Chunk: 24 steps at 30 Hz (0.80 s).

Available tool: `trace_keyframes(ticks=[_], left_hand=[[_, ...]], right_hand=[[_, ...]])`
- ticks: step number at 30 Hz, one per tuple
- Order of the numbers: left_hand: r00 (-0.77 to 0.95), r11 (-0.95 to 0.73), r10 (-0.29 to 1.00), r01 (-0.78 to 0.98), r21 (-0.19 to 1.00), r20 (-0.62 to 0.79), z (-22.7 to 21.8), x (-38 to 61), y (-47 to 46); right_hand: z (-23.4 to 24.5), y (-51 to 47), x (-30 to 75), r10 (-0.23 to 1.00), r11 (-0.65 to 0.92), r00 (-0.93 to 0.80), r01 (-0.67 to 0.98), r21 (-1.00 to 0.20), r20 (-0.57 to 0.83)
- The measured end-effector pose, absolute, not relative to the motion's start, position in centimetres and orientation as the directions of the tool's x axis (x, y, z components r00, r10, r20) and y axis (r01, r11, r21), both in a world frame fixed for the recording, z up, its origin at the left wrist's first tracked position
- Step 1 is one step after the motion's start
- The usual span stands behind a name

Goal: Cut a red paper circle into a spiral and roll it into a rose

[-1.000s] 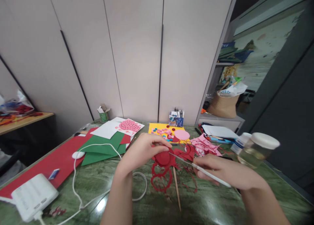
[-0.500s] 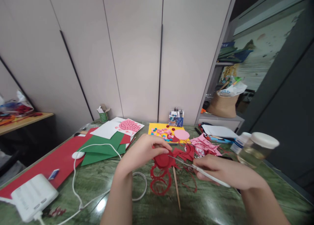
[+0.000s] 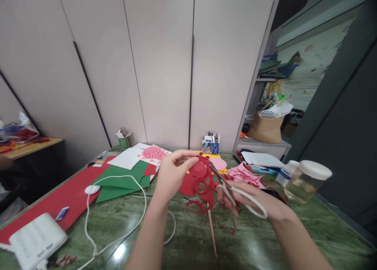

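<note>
My left hand (image 3: 174, 176) pinches a piece of red paper (image 3: 198, 170) between thumb and fingers, held up above the table. My right hand (image 3: 244, 195) grips white-handled scissors (image 3: 218, 172), whose blades point up and to the left at the paper's right edge. Curly red paper scraps (image 3: 203, 197) hang or lie below it; I cannot tell which are still attached. Another rounded red paper piece (image 3: 186, 186) is under my left hand. Just below the scraps, a pointed wooden stick (image 3: 212, 234) lies on the green table (image 3: 182, 254).
Pink paper scraps (image 3: 246, 176) and a pink paper oval (image 3: 218, 163) lie beyond my hands. To the left are green sheets (image 3: 123, 179), long red paper (image 3: 73, 191), a white cable (image 3: 87, 219) and a white power adapter (image 3: 38, 238). A lidded jar (image 3: 306, 183) stands at right.
My left hand has raised the red paper from lower down. The scissors have turned to point more upward, their loops now spread apart, and the red scraps have shifted.
</note>
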State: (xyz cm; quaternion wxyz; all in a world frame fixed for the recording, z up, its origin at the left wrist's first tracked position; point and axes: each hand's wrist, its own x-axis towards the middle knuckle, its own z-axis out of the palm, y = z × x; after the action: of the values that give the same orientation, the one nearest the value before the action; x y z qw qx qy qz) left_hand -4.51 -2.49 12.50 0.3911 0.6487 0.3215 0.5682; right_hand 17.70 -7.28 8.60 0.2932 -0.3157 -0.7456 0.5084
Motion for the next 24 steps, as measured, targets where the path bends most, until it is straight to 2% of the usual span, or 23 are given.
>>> trace_keyframes(ticks=[3,10,24], left_hand=[[0.092,-0.473,0.87,-0.114,0.873,0.484,12.2,-4.0,-2.6],[0.082,-0.438,0.884,-0.195,0.878,0.459,12.1,-3.0,-3.0],[0.03,-0.479,0.875,-0.079,0.874,0.483,12.1,-2.3,-4.1]], right_hand=[[8.2,-7.1,17.7,0.756,0.285,-0.636,0.107,-0.953,0.155],[8.2,-7.1,17.6,0.764,0.294,-0.625,0.115,-0.949,0.161],[8.4,-7.7,16.6,0.787,0.292,-0.593,0.113,-0.95,0.171]])
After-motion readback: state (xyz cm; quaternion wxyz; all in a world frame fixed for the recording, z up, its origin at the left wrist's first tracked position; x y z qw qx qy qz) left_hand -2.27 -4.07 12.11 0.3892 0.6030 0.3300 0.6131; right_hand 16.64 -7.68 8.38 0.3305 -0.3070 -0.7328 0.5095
